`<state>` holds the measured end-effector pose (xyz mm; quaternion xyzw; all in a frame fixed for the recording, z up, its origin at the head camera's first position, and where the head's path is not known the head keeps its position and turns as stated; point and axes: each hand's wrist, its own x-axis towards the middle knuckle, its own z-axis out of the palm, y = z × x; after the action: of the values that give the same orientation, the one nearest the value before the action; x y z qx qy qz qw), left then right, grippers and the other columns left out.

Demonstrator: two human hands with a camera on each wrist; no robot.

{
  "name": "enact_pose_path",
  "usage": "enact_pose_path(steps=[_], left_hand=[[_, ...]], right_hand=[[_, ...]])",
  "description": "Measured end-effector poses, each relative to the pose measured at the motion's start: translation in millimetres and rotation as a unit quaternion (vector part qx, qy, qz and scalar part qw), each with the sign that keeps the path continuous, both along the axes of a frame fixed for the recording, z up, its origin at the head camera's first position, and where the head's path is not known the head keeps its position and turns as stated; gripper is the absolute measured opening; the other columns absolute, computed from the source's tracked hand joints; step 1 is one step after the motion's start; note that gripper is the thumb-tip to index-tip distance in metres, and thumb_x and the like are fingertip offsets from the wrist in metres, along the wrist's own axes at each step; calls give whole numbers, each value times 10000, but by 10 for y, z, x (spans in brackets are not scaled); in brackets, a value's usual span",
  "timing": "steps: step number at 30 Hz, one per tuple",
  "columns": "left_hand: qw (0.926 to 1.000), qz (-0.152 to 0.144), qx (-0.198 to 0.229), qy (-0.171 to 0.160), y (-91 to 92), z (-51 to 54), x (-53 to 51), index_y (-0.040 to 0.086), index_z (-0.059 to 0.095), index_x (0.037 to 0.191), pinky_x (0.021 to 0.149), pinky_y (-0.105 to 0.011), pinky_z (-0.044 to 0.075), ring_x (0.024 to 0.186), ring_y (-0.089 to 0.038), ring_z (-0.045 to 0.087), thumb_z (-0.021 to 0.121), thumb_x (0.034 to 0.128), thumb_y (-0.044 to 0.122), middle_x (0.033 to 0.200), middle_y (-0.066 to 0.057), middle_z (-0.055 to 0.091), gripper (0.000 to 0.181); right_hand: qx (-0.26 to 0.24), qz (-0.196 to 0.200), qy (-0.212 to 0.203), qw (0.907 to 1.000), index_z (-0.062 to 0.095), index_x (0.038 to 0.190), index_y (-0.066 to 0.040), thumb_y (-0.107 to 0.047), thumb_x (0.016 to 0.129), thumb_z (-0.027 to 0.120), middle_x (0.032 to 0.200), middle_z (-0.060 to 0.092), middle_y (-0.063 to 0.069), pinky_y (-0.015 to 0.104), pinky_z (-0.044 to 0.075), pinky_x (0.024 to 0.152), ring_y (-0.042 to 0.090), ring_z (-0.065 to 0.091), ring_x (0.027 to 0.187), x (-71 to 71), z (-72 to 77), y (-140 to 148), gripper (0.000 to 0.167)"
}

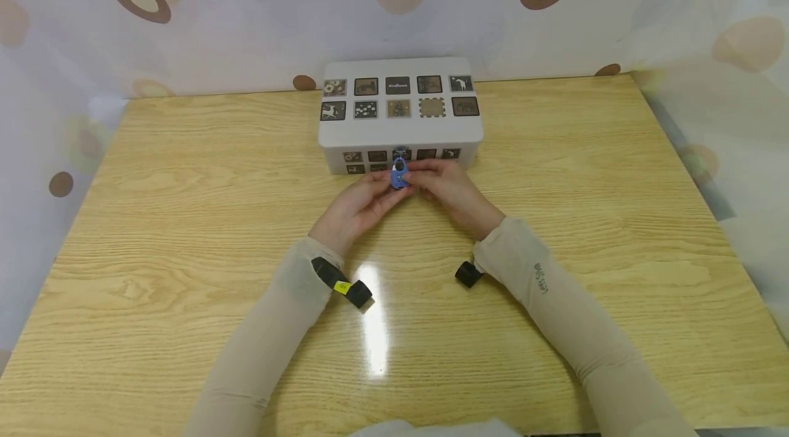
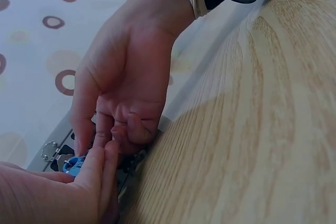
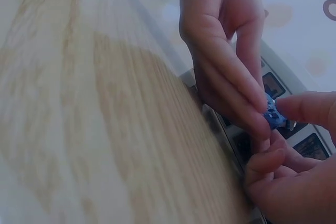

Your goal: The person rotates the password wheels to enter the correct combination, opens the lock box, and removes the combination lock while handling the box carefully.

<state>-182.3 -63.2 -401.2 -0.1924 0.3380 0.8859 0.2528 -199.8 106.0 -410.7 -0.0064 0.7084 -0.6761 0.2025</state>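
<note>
A small blue padlock (image 1: 398,177) is held in front of a white lidded box (image 1: 401,129) with dark picture squares, near the latch on its front. My left hand (image 1: 357,207) pinches the padlock from the left. From the right, my right hand (image 1: 453,190) pinches its body with thumb and fingers. The shackle points up toward the latch; whether it passes through the latch cannot be told. Both hands partly cover the blue padlock (image 3: 273,115) in the right wrist view. A bead chain (image 2: 48,150) hangs by the box front in the left wrist view.
The box stands at the back of a wood-grain table (image 1: 185,218), close to a white curtain (image 1: 345,19) with brown circles. Black camera straps (image 1: 329,276) sit on the wrists over beige sleeves.
</note>
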Motion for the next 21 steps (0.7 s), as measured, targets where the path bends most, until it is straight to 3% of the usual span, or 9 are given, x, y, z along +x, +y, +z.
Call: enact_pose_path(steps=[7,13,21], left_hand=[[9999,15,-104,-13,7,-12,-4,-69,287,1409,1017,-311,474,1331,-334,402,340,1005,-56,1433,-237,356,408],[10000,24,-55,-10,12,-11,-5,-65,265,1419,1029,-305,460,1342,-324,385,324,1006,-62,1436,-226,336,417],[10000,-4,-80,-40,7,-5,1,-57,259,1430,1046,-305,445,1346,-329,376,322,1007,-53,1452,-245,321,427]], right_hand=[[10,40,-45,10000,505,1283,119,-34,923,599,1231,582,234,155,488,646,72,566,786,4,9,-31,402],[-135,-14,-101,9999,478,1300,133,9,923,579,1234,569,248,167,541,753,72,602,874,14,19,-56,409],[-53,168,-30,9998,493,1302,106,13,906,604,1204,586,216,148,466,623,69,565,804,5,-14,-4,421]])
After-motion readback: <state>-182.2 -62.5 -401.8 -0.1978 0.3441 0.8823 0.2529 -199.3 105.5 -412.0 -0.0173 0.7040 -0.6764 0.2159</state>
